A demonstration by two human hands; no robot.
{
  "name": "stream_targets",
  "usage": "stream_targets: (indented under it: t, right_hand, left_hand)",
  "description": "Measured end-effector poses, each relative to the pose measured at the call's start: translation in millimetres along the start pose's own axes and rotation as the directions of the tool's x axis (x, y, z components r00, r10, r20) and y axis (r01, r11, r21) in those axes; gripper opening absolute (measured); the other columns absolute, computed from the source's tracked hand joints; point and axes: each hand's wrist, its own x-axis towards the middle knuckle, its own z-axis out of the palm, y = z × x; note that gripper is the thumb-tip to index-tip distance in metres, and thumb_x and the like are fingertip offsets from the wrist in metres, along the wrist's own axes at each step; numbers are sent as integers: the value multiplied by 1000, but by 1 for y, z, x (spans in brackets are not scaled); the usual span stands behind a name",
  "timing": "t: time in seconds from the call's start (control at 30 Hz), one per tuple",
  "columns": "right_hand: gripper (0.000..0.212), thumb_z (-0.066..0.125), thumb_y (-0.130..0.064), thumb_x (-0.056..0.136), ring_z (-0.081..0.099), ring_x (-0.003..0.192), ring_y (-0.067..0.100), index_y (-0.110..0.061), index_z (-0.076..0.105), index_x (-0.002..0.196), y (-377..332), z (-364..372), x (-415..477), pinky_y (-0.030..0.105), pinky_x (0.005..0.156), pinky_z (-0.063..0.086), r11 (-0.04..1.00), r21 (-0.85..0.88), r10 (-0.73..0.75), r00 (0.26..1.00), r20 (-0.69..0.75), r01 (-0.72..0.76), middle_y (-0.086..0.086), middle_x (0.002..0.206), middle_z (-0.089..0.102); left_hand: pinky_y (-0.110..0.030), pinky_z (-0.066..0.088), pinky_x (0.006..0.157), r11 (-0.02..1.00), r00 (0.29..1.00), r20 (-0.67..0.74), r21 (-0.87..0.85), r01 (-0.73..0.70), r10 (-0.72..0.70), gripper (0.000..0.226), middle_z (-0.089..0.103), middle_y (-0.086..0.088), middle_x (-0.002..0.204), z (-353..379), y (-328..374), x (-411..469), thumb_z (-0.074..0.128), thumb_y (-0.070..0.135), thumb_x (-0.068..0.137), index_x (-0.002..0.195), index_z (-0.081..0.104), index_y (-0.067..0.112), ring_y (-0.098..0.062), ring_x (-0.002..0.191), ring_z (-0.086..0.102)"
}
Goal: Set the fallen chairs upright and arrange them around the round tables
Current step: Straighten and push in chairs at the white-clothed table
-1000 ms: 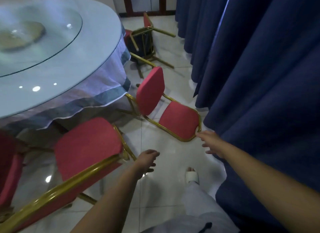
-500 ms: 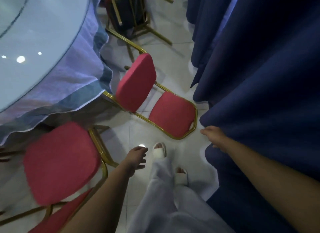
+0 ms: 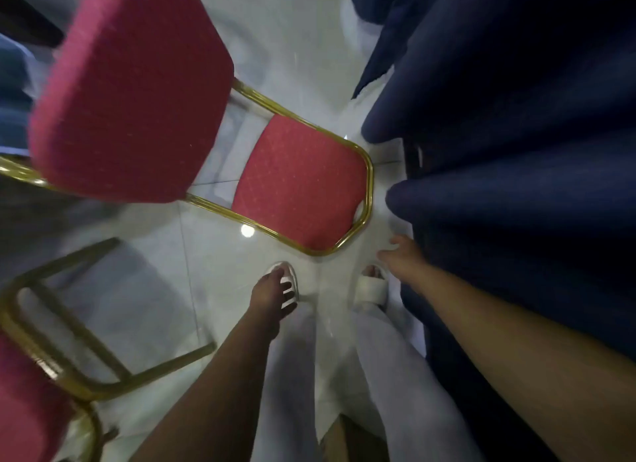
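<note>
A red-cushioned chair with a gold frame lies fallen on the white floor. Its backrest (image 3: 303, 183) lies flat near my feet and its seat (image 3: 130, 90) stands up at the upper left. My right hand (image 3: 401, 255) reaches down just below the backrest's gold top rail, fingers loose, a short gap from it. My left hand (image 3: 272, 289) hangs over my left foot, fingers relaxed, holding nothing. A second red and gold chair (image 3: 41, 358) shows at the lower left, blurred.
Dark blue drapery (image 3: 516, 134) fills the right side, close against my right arm and the fallen chair. My white sandals (image 3: 373, 289) stand on the glossy tile floor (image 3: 165, 265). The table's blue cloth edge (image 3: 13, 83) shows at the far left.
My view has dropped steeply toward the floor and closed in on the fallen chair. Both hands have moved nearer its backrest; the table top has left the view.
</note>
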Motion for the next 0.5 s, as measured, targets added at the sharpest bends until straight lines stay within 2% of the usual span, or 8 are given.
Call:
stream_targets:
  t: [0.13,0.2,0.27,0.33,0.37,0.43,0.47,0.5]
  right_hand:
    - [60,60,-29,93,59,103,26,-18,36,147,10,34,111,36,80,52,998,-58,17,1000,15,-16,8,130,54]
    - [60,57,-29,95,55,111,29,-16,34,149,10,47,161,44,94,52,998,-57,38,999,5,-38,12,136,51]
    - [60,55,-28,96,52,120,33,-11,32,149,10,62,209,47,100,48,995,-59,76,997,-32,-78,16,140,48]
    - [60,54,-25,97,50,125,36,-8,29,148,9,77,249,41,99,47,991,-69,107,989,-103,-114,19,145,44]
    - [58,54,-23,96,50,124,37,-8,28,146,7,83,266,39,95,47,989,-77,115,984,-135,-126,19,145,42]
    - [55,56,-21,95,51,120,37,-9,29,142,1,92,297,39,85,48,984,-65,152,974,-171,-165,19,144,40]
    - [54,56,-23,96,52,118,36,-10,31,142,-4,95,310,38,80,47,982,-61,168,971,-168,-180,18,143,40]
    - [53,55,-25,97,54,114,35,-10,33,142,-7,96,322,37,76,46,979,-74,176,972,-159,-189,18,142,42]
  left_hand:
    - [-36,50,75,984,994,-69,-160,73,-85,39,60,-10,102,37,-11,110,51,38,99,127,54,11,-28,94,60]
    - [-40,50,85,962,986,-88,-246,117,-142,51,60,-17,121,54,-18,160,50,43,99,137,48,10,-33,112,59]
    - [-44,46,97,935,980,-101,-329,132,-174,67,47,-19,145,69,-22,206,51,50,96,150,33,13,-33,133,48]
    - [-45,45,102,906,972,-126,-402,135,-200,88,48,-14,145,81,-27,245,56,62,88,155,20,16,-29,130,50]
    - [-41,49,100,897,970,-135,-422,127,-201,94,52,-12,140,84,-29,262,56,68,84,154,22,15,-26,123,55]
    - [-29,55,76,906,976,-152,-414,81,-157,85,62,-10,122,91,-33,290,51,72,84,145,40,15,-18,95,63]
    - [-28,50,68,911,980,-150,-407,62,-134,78,63,-10,122,94,-36,302,47,72,86,141,47,17,-16,86,60]
    - [-30,47,70,913,984,-133,-405,54,-117,75,62,-10,126,99,-39,311,43,73,88,140,49,19,-17,88,60]
